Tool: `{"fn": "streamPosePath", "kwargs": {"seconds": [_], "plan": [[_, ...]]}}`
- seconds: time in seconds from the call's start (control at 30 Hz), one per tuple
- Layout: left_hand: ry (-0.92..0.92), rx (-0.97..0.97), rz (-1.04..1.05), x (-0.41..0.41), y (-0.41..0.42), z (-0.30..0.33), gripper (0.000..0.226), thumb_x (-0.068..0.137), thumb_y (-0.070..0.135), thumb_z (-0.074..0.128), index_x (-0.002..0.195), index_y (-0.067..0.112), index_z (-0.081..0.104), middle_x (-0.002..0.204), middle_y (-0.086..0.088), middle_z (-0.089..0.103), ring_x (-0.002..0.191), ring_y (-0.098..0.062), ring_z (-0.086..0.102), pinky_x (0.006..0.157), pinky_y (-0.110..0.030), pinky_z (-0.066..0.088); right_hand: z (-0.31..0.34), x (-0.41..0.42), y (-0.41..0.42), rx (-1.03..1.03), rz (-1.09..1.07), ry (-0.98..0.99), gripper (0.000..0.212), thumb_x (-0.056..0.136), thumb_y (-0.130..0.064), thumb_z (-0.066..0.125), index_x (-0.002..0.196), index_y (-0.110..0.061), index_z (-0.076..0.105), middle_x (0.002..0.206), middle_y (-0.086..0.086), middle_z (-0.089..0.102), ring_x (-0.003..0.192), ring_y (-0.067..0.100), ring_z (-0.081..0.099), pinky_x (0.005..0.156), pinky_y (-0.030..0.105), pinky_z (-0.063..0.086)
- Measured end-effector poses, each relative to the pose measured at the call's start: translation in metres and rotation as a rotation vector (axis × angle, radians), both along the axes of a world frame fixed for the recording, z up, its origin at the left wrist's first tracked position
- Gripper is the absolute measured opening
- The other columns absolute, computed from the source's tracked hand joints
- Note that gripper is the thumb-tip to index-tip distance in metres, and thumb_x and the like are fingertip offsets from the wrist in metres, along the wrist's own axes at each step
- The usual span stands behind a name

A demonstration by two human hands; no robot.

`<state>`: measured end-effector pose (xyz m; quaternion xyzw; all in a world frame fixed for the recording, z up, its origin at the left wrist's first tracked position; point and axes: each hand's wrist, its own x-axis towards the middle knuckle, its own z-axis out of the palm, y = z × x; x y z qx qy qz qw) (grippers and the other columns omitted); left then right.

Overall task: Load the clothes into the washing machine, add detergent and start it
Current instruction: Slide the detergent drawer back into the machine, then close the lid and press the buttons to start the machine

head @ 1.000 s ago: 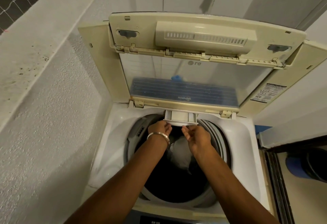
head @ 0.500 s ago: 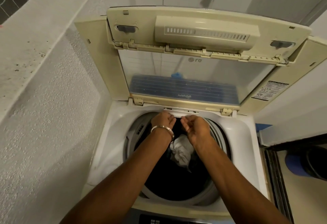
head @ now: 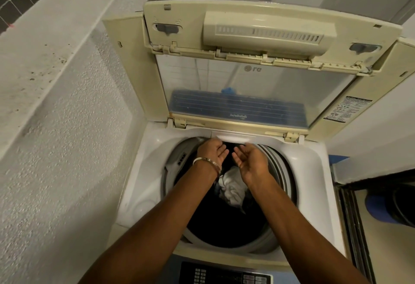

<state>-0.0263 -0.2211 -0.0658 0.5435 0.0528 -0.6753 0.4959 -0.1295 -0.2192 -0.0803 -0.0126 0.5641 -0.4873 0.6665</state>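
Cream plastic frames the raised lid [head: 258,43] of the washing machine [head: 143,171], which stands open against the wall. Your left hand [head: 212,152] and right hand [head: 251,161] hover side by side over the back of the drum [head: 224,227], fingers loosely spread and holding nothing. Just beyond your fingertips, the detergent drawer [head: 233,136] sits flush in the rim. A white cloth [head: 231,186] lies among dark clothes down in the drum. The control panel [head: 224,276] shows at the near edge.
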Motion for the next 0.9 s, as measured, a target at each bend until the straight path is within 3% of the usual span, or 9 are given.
{"fn": "streamPosePath", "kwargs": {"seconds": [0.13, 0.27, 0.33, 0.4, 0.5, 0.63, 0.73, 0.8, 0.9], "plan": [[0.006, 0.015, -0.055, -0.004, -0.006, 0.004, 0.015, 0.093, 0.0, 0.042, 0.084, 0.001, 0.054, 0.09, -0.011, 0.054, 0.108, -0.024, 0.051, 0.096, -0.033, 0.043, 0.004, 0.002, -0.003, -0.025, 0.103, -0.024, 0.018, 0.09, 0.003, 0.044, 0.098, -0.007, 0.056, 0.101, 0.01, 0.06, 0.103, 0.024, 0.06, 0.092, 0.036, 0.05], [0.003, 0.019, -0.069, -0.004, -0.01, 0.003, 0.02, 0.091, -0.002, 0.041, 0.074, 0.004, 0.05, 0.084, -0.009, 0.052, 0.104, -0.022, 0.05, 0.095, -0.032, 0.044, 0.009, 0.001, -0.002, -0.044, 0.203, 0.023, 0.018, 0.089, 0.0, 0.044, 0.082, -0.012, 0.055, 0.094, 0.006, 0.063, 0.091, 0.02, 0.061, 0.092, 0.036, 0.047], [-0.014, 0.018, -0.085, -0.003, -0.011, 0.003, 0.018, 0.09, -0.002, 0.042, 0.077, 0.005, 0.051, 0.085, -0.008, 0.052, 0.105, -0.022, 0.051, 0.098, -0.033, 0.044, 0.008, 0.0, -0.003, -0.058, 0.242, 0.048, 0.016, 0.088, -0.001, 0.045, 0.084, -0.012, 0.055, 0.092, 0.005, 0.064, 0.092, 0.018, 0.06, 0.087, 0.035, 0.048], [-0.041, 0.011, -0.108, -0.002, -0.011, 0.003, 0.014, 0.091, 0.0, 0.044, 0.094, 0.001, 0.058, 0.092, -0.008, 0.054, 0.112, -0.024, 0.051, 0.099, -0.034, 0.043, 0.008, -0.001, -0.002, -0.058, 0.263, 0.079, 0.012, 0.087, -0.005, 0.049, 0.089, -0.013, 0.056, 0.091, 0.002, 0.063, 0.092, 0.017, 0.058, 0.085, 0.034, 0.047], [-0.057, -0.023, -0.185, 0.004, -0.005, 0.008, 0.033, 0.094, 0.008, 0.048, 0.126, -0.001, 0.051, 0.126, -0.013, 0.053, 0.129, -0.027, 0.045, 0.101, -0.035, 0.041, 0.008, -0.004, 0.001, -0.054, 0.322, 0.129, 0.009, 0.085, -0.011, 0.052, 0.085, -0.019, 0.056, 0.092, 0.001, 0.062, 0.093, 0.016, 0.056, 0.084, 0.034, 0.045], [-0.069, -0.031, -0.277, 0.017, 0.005, 0.01, 0.035, 0.097, 0.016, 0.048, 0.129, 0.005, 0.05, 0.139, -0.01, 0.048, 0.13, -0.028, 0.045, 0.101, -0.036, 0.041, 0.014, -0.013, 0.005, -0.028, 0.425, 0.187, 0.007, 0.088, -0.02, 0.053, 0.089, -0.023, 0.059, 0.103, 0.003, 0.061, 0.098, 0.018, 0.054, 0.083, 0.035, 0.043], [-0.144, -0.017, -0.319, 0.023, 0.015, 0.023, 0.028, 0.097, 0.023, 0.047, 0.118, 0.008, 0.057, 0.118, -0.005, 0.058, 0.104, -0.019, 0.06, 0.086, -0.029, 0.048, 0.028, -0.018, 0.009, 0.039, 0.447, 0.296, 0.019, 0.093, -0.02, 0.05, 0.107, -0.015, 0.062, 0.104, 0.0, 0.064, 0.092, 0.015, 0.059, 0.073, 0.029, 0.045], [-0.208, -0.025, -0.34, 0.023, 0.02, 0.04, 0.02, 0.095, 0.029, 0.05, 0.095, 0.013, 0.062, 0.096, 0.001, 0.063, 0.078, -0.01, 0.059, 0.067, -0.022, 0.048, 0.046, -0.018, 0.013, 0.041, 0.462, 0.325, 0.015, 0.094, -0.018, 0.049, 0.102, -0.015, 0.061, 0.096, -0.001, 0.065, 0.082, 0.013, 0.059, 0.067, 0.027, 0.043], [-0.29, -0.106, -0.371, 0.022, 0.025, 0.073, 0.02, 0.094, 0.033, 0.051, 0.085, 0.018, 0.061, 0.082, 0.003, 0.062, 0.069, -0.009, 0.057, 0.059, -0.021, 0.043, 0.08, -0.016, 0.017, -0.018, 0.462, 0.331, 0.014, 0.095, -0.015, 0.049, 0.092, -0.017, 0.062, 0.087, 0.001, 0.065, 0.076, 0.014, 0.059, 0.065, 0.025, 0.042]]}}
